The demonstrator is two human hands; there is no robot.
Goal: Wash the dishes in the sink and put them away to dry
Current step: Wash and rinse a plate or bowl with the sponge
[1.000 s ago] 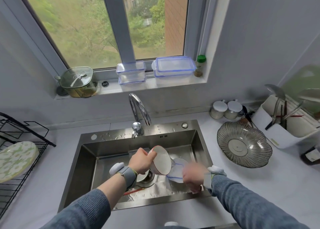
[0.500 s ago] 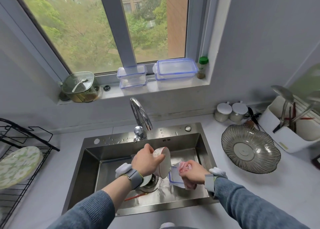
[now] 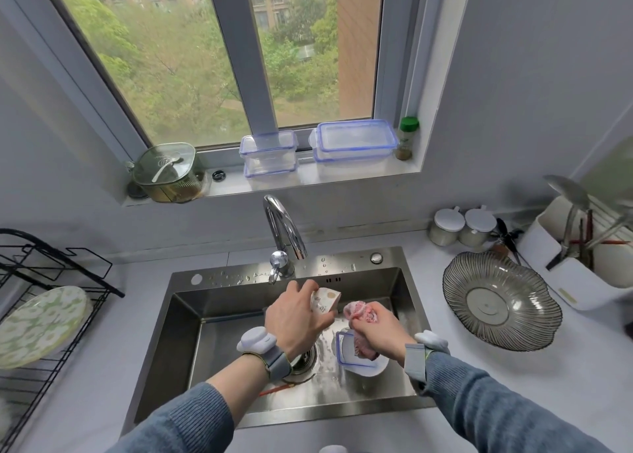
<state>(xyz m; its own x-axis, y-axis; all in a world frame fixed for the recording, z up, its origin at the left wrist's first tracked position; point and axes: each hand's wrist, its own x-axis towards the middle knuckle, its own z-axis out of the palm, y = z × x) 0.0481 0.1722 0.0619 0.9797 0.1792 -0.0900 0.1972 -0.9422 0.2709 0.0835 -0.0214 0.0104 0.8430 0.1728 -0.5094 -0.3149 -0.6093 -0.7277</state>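
bowl [image 3: 325,303]: white with a brownish pattern outside, tipped on its side, held above the sink [image 3: 219,305] under the tap.
cloth [image 3: 361,315]: pink, bunched up, just right of the bowl.
lid [image 3: 344,346]: clear with blue rim, lying on a white plate [image 3: 371,368] on the sink floor.
chopstick [image 3: 274,390]: red, flat near the drain.

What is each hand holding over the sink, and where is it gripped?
Left hand grips a small bowl by its rim and side. Right hand clutches a bunched pink cloth around its middle.
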